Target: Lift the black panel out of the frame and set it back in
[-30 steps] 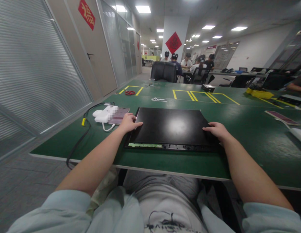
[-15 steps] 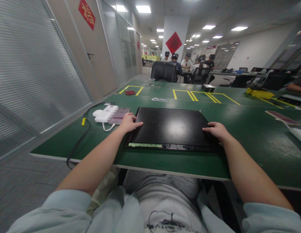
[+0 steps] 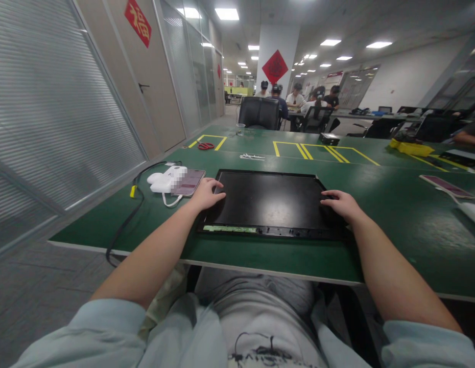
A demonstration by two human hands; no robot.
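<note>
A flat black display panel (image 3: 270, 197) lies inside a dark frame (image 3: 266, 173) on the green table. A strip of green circuit board (image 3: 230, 229) shows along its near edge. My left hand (image 3: 207, 196) is at the panel's left edge, thumb and fingers apart, with the thumb tip over the dark surface. Across from it, my right hand (image 3: 342, 204) is at the right edge, its thumb and forefinger apart. Whether the fingertips press on the panel or hover just over it, I cannot tell.
To the left lie a phone (image 3: 189, 182), a white device (image 3: 168, 179) and a black cable (image 3: 132, 220). Red scissors (image 3: 206, 146), small white pieces (image 3: 253, 157) and a clear cup (image 3: 240, 130) are farther back. Another phone (image 3: 446, 186) lies right. Several people sit beyond.
The panel has dropped lower into the frame, so the frame's far rim now shows. Thumb and fingers of both hands have opened a little wider.
</note>
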